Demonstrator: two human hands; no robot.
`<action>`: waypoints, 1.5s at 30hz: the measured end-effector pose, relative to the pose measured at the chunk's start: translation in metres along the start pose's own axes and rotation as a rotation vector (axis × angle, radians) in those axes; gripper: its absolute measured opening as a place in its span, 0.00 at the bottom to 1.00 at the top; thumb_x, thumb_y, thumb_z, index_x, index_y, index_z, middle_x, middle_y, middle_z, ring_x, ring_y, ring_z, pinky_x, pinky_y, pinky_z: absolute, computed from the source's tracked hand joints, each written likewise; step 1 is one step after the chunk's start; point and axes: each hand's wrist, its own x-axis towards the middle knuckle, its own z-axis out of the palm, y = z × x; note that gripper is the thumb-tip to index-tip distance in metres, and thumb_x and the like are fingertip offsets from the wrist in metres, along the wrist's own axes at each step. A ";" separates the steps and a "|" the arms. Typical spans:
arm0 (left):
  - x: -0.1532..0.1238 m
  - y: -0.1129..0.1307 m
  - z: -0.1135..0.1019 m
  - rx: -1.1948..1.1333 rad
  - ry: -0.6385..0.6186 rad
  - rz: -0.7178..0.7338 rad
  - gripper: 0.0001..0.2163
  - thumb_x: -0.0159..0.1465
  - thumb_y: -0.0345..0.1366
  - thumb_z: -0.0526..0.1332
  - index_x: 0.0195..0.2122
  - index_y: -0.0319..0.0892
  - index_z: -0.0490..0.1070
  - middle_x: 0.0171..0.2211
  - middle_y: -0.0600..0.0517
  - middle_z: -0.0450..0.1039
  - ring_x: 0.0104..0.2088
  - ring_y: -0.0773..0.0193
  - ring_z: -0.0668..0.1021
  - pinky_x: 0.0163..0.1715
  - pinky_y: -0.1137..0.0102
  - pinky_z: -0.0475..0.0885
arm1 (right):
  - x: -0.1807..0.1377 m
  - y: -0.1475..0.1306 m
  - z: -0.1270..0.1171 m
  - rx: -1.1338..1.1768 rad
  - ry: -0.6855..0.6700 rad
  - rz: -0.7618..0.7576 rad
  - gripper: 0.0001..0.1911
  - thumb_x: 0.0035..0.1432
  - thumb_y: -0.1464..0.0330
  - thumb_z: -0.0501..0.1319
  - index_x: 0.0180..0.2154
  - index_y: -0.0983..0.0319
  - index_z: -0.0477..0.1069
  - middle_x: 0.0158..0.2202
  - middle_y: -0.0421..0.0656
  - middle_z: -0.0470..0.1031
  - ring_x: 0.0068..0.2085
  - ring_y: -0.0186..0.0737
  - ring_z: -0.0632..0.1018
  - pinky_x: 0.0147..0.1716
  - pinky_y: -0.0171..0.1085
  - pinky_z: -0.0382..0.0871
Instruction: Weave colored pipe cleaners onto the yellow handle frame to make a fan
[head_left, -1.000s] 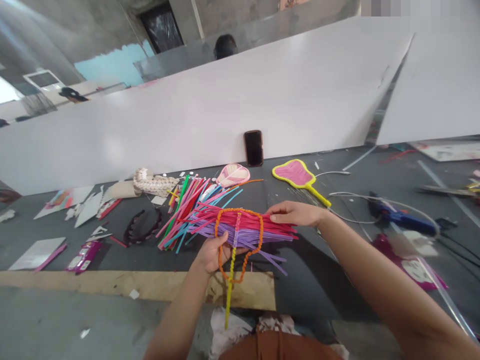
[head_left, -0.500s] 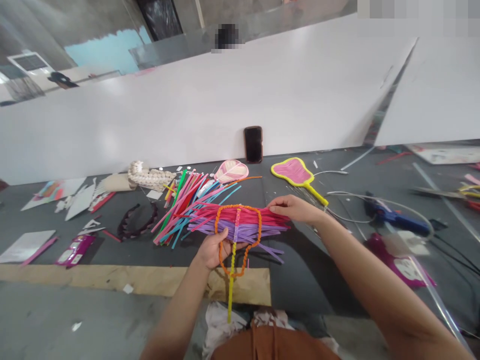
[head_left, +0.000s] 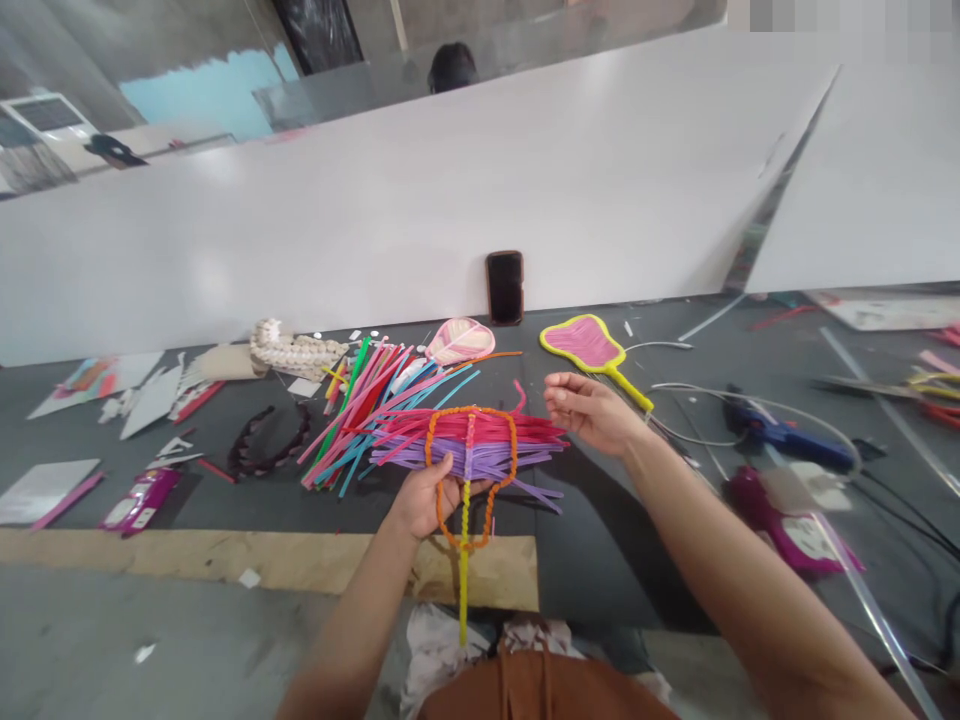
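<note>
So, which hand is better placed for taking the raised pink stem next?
Probably the right hand: it looks free and nearer the raised pink stem, while the left hand holds the orange frame.

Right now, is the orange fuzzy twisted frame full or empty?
Frame partly full: red and purple fuzzy strips cross only its upper part.

Frame (head_left: 514,440), one: orange twisted loop, yellow handle (head_left: 463,590) lowermost. Stems (head_left: 491,430), many: red-pink row above, purple below, running crosswise, loose ends jutting past both sides.
</note>
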 end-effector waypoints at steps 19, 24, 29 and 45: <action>0.000 -0.010 0.013 -0.031 -0.037 -0.002 0.09 0.64 0.33 0.62 0.43 0.34 0.75 0.41 0.41 0.81 0.52 0.48 0.78 0.60 0.48 0.66 | -0.002 0.008 0.039 -0.903 0.101 -0.484 0.12 0.62 0.60 0.58 0.41 0.59 0.76 0.37 0.45 0.79 0.34 0.39 0.77 0.34 0.37 0.70; 0.001 -0.015 0.013 -0.052 -0.008 0.014 0.13 0.64 0.32 0.62 0.49 0.35 0.73 0.43 0.41 0.81 0.51 0.49 0.79 0.60 0.49 0.66 | -0.006 0.013 0.042 -1.447 -0.032 -0.888 0.13 0.66 0.69 0.54 0.45 0.58 0.76 0.42 0.45 0.80 0.40 0.38 0.79 0.39 0.35 0.70; -0.001 -0.018 0.016 -0.058 -0.007 0.015 0.17 0.64 0.31 0.62 0.55 0.36 0.70 0.45 0.42 0.80 0.52 0.51 0.78 0.60 0.50 0.66 | -0.006 0.015 0.045 -1.638 -0.089 -1.023 0.14 0.66 0.73 0.54 0.47 0.59 0.76 0.39 0.44 0.80 0.37 0.36 0.77 0.36 0.33 0.68; -0.003 -0.018 0.020 -0.045 -0.031 0.066 0.21 0.63 0.30 0.63 0.57 0.38 0.68 0.47 0.42 0.79 0.52 0.50 0.78 0.59 0.51 0.67 | -0.008 0.016 0.048 -1.683 -0.077 -1.025 0.14 0.65 0.74 0.55 0.46 0.59 0.76 0.38 0.43 0.80 0.36 0.36 0.77 0.35 0.33 0.66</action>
